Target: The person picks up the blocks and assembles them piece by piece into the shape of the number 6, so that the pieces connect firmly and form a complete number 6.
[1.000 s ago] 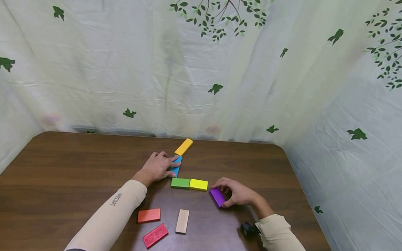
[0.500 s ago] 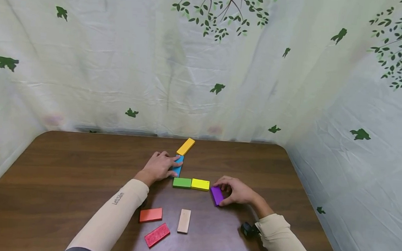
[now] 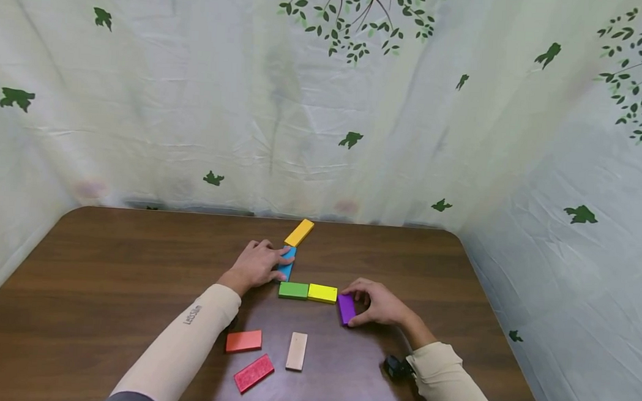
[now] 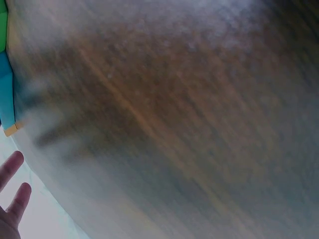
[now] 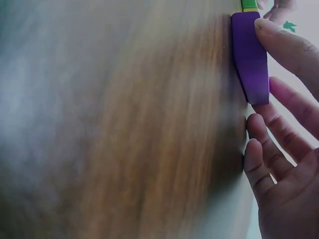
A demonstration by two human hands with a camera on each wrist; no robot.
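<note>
My right hand [image 3: 378,303] pinches a purple block [image 3: 347,310] between thumb and fingers at its two ends. Its far left corner meets, or nearly meets, the right end of the yellow block [image 3: 322,294]. A green block [image 3: 293,291] lies end to end with the yellow one. Across a blue block [image 3: 287,264] rest the extended fingers and thumb of my left hand [image 3: 255,264]. From the blue block's far end an orange block [image 3: 299,233] slants away. The right wrist view shows the purple block [image 5: 250,55] with the thumb [image 5: 286,45] on it.
Nearer the front lie a coral block [image 3: 244,341], a red block [image 3: 254,373] and a plain wood block [image 3: 296,352]. They lie flat on the brown wooden table [image 3: 129,274]. White curtains [image 3: 195,94] with leaf prints hang behind and beside it.
My right hand has moved the purple block slightly left and away, and turned it more square to the yellow block. The gap between them has narrowed. My left hand stays on the blue block.
</note>
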